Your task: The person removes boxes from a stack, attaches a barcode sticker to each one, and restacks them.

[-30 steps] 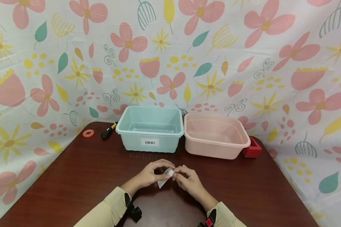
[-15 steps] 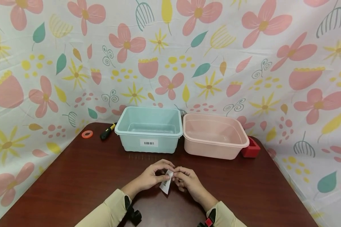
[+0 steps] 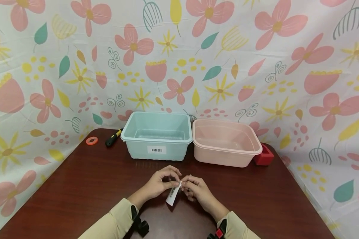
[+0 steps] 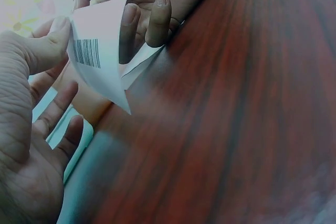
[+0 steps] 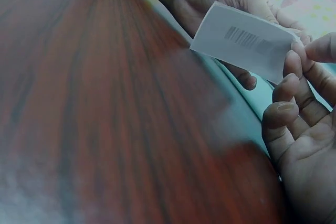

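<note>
The left hand [image 3: 159,182] has shifted up the label [image 3: 172,196]; now left and right hand [image 3: 199,191] both pinch its top end above the table [image 3: 107,186], well in from the far edge, apparently concentrating work there.

The white slip [image 3: 173,196] is now pinched nearer its upper end by the left hand [image 3: 159,182]; its lower end is swung farther left than half a second ago, and is hung lower than a second ago; more of its barcode [image 4: 86,52] is exposed.
</note>
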A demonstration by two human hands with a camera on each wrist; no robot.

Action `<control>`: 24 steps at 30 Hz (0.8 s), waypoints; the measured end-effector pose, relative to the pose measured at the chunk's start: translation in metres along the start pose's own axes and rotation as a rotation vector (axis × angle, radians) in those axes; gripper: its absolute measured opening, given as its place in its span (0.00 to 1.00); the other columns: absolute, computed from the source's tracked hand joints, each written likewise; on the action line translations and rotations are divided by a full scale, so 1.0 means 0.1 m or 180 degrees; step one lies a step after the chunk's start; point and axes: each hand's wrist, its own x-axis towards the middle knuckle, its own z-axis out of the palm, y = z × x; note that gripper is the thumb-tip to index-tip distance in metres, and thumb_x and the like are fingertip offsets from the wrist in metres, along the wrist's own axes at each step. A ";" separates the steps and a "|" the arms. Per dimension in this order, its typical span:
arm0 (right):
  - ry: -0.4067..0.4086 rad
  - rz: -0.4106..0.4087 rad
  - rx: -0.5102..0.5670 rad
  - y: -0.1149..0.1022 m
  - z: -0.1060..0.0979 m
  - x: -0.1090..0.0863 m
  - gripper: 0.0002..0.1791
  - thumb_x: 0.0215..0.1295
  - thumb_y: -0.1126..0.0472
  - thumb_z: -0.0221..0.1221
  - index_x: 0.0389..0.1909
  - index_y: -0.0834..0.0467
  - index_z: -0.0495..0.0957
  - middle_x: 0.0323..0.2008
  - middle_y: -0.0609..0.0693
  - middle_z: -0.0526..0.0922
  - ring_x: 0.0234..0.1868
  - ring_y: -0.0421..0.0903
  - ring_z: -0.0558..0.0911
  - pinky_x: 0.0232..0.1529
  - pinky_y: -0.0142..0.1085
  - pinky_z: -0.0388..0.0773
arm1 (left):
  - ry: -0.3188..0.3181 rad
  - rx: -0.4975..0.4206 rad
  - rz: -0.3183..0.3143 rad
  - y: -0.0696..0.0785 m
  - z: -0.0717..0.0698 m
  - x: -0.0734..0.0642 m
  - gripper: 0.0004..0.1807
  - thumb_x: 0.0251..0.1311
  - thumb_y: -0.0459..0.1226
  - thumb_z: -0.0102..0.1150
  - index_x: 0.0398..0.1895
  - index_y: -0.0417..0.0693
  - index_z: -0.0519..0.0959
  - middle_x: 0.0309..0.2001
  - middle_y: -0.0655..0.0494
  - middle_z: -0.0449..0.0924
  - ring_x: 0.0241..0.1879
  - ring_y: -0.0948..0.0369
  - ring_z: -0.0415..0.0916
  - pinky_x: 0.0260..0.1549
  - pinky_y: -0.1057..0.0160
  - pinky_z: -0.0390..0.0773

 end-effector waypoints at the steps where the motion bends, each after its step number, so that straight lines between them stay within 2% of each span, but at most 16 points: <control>1: 0.0015 -0.0007 0.0000 0.00 0.00 0.00 0.17 0.74 0.60 0.55 0.42 0.75 0.75 0.31 0.51 0.77 0.21 0.39 0.70 0.19 0.30 0.65 | 0.0014 -0.0007 -0.0012 0.00 0.00 0.00 0.04 0.59 0.28 0.67 0.35 0.42 0.82 0.49 0.38 0.79 0.47 0.60 0.76 0.39 0.57 0.74; 7: 0.0226 0.0029 0.0049 -0.02 0.01 0.00 0.14 0.71 0.63 0.55 0.40 0.75 0.74 0.27 0.51 0.76 0.20 0.39 0.69 0.18 0.31 0.64 | 0.0078 -0.0029 -0.0006 -0.01 -0.01 0.00 0.04 0.60 0.28 0.67 0.35 0.41 0.81 0.47 0.41 0.80 0.48 0.60 0.77 0.40 0.56 0.74; 13: 0.0608 0.0033 -0.0009 -0.03 0.02 0.00 0.11 0.68 0.66 0.56 0.36 0.73 0.74 0.24 0.52 0.74 0.18 0.40 0.68 0.17 0.31 0.63 | 0.0172 -0.0067 0.0031 -0.01 0.00 0.01 0.03 0.60 0.26 0.65 0.34 0.39 0.82 0.45 0.43 0.81 0.45 0.61 0.77 0.37 0.57 0.75; 20: 0.0971 -0.0002 -0.0054 -0.02 -0.04 0.03 0.08 0.66 0.68 0.55 0.33 0.72 0.75 0.22 0.53 0.72 0.17 0.41 0.65 0.15 0.31 0.63 | 0.0313 -0.0050 0.0279 -0.03 0.00 0.01 0.04 0.58 0.23 0.65 0.34 0.37 0.81 0.42 0.41 0.81 0.42 0.58 0.78 0.34 0.59 0.75; 24: 0.1123 -0.0078 -0.0008 -0.02 -0.10 0.05 0.08 0.66 0.69 0.55 0.31 0.72 0.75 0.20 0.54 0.71 0.16 0.42 0.64 0.16 0.31 0.63 | 0.0420 -0.0066 0.0350 -0.05 0.00 0.02 0.05 0.58 0.22 0.64 0.33 0.38 0.81 0.41 0.39 0.81 0.41 0.56 0.78 0.33 0.60 0.75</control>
